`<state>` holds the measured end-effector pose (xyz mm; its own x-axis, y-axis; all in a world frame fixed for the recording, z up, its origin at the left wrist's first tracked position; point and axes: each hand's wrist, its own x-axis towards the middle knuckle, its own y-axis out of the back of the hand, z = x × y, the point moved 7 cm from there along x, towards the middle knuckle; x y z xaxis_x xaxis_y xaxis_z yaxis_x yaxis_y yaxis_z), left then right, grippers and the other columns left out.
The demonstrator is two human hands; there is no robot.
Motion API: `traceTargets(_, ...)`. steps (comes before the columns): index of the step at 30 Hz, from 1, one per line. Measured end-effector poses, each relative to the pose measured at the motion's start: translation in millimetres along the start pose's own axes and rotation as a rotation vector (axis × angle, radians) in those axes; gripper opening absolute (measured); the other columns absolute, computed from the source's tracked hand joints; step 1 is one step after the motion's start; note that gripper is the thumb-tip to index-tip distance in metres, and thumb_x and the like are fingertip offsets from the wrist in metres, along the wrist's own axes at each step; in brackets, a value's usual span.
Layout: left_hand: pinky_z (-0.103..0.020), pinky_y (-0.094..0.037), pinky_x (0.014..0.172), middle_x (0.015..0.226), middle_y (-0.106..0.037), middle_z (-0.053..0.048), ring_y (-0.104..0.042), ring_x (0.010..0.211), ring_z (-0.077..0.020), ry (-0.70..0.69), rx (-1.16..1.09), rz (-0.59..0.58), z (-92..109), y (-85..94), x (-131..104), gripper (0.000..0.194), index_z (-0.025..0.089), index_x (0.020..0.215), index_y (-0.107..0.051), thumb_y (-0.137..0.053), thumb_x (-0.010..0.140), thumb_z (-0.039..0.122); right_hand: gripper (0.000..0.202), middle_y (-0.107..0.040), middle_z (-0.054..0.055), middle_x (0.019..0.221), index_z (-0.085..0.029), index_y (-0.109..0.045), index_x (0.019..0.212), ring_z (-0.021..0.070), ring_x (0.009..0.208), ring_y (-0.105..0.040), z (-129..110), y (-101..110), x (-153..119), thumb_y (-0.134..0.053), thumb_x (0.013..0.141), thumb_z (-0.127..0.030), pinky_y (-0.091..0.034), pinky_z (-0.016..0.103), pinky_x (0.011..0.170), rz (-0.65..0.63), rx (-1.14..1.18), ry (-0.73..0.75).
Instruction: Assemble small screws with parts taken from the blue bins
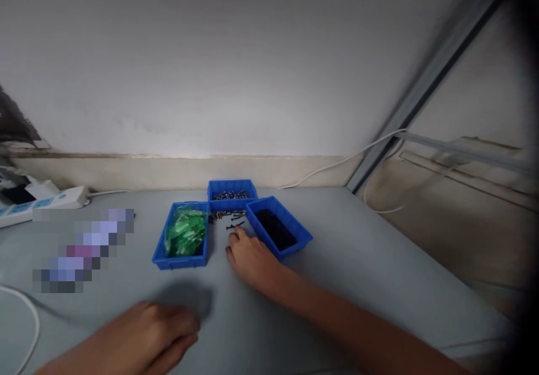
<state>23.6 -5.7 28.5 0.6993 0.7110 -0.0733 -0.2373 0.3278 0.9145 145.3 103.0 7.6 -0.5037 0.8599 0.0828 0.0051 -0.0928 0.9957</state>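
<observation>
My right hand reaches over the table with its index finger stretched to a dark screw; its thumb stands apart. More loose screws lie in a small heap just behind, between the bins. Low in the view, my left hand is closed, fingers curled together and slightly blurred; whatever it may hold is hidden. A blue bin at left contains a clear bag of green pieces. The back blue bin has shiny metal screws in it. Dark small parts fill the right, angled blue bin.
A white power strip with plugs is at the far left, near a pixelated object. White cable curves at lower left; another cable runs along the wall to a metal post at the table's right edge.
</observation>
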Motion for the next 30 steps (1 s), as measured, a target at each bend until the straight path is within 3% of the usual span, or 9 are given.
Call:
traceTargets(4, -0.023, -0.038, 0.055, 0.071, -0.059, 0.000, -0.057, 0.062, -0.0132, -0.069, 0.130, -0.036, 10, 14.1, 43, 0.023, 0.019, 0.077, -0.055, -0.036, 0.090, 0.021, 0.024, -0.058, 0.016, 0.099, -0.010, -0.056, 0.097, 0.0202, 0.068, -0.062, -1, 3, 0, -0.037, 0.086, -0.019, -0.049, 0.030, 0.054, 0.003, 0.005, 0.002)
traceTargets(7, -0.025, -0.037, 0.054, 0.070, -0.059, -0.001, -0.057, 0.060, -0.0146, -0.120, 0.288, -0.031, 6, 10.3, 59, 0.023, 0.017, 0.074, -0.053, -0.036, 0.089, 0.019, 0.019, -0.059, 0.012, 0.096, -0.013, -0.055, 0.093, 0.0184, 0.067, -0.062, -3, 5, -5, -0.038, 0.085, -0.015, -0.048, 0.028, 0.054, 0.002, 0.008, 0.039)
traceTargets(10, -0.026, -0.035, 0.052, 0.067, -0.059, -0.001, -0.056, 0.058, -0.0147, -0.109, 0.361, 0.007, -3, 1.9, 68, 0.024, 0.017, 0.074, -0.051, -0.034, 0.090, 0.020, 0.019, -0.056, 0.012, 0.105, -0.015, -0.052, 0.094, 0.0171, 0.071, -0.062, -2, 8, -8, -0.036, 0.085, -0.012, -0.048, 0.027, 0.055, 0.023, -0.022, 0.057)
traceTargets(16, -0.027, -0.036, 0.054, 0.070, -0.058, -0.001, -0.056, 0.061, -0.0149, -0.162, 0.314, 0.017, -2, -14.9, 67, 0.021, 0.018, 0.079, -0.052, -0.034, 0.090, 0.020, 0.024, -0.058, 0.011, 0.097, -0.014, -0.050, 0.100, 0.0189, 0.070, -0.062, 6, 0, -9, -0.034, 0.084, -0.005, -0.049, 0.029, 0.054, 0.011, -0.076, -0.006)
traceTargets(23, -0.027, -0.035, 0.055, 0.072, -0.058, 0.000, -0.055, 0.063, -0.0142, -0.139, 0.235, -0.006, -6, -11.5, 60, 0.019, 0.019, 0.081, -0.053, -0.035, 0.090, 0.021, 0.026, -0.057, 0.011, 0.106, -0.012, -0.052, 0.105, 0.0197, 0.086, -0.058, -1, -8, -14, -0.035, 0.086, -0.009, -0.050, 0.029, 0.064, 0.098, 0.035, 0.120)
traceTargets(30, -0.028, -0.037, 0.056, 0.072, -0.057, 0.001, -0.055, 0.063, -0.0144, -0.151, 0.250, -0.013, -3, -14.6, 56, 0.019, 0.019, 0.082, -0.053, -0.036, 0.090, 0.022, 0.026, -0.056, 0.013, 0.106, -0.011, -0.056, 0.100, 0.0186, 0.087, -0.057, 0, -7, -12, -0.035, 0.086, -0.009, -0.049, 0.031, 0.073, 0.109, 0.097, 0.171)
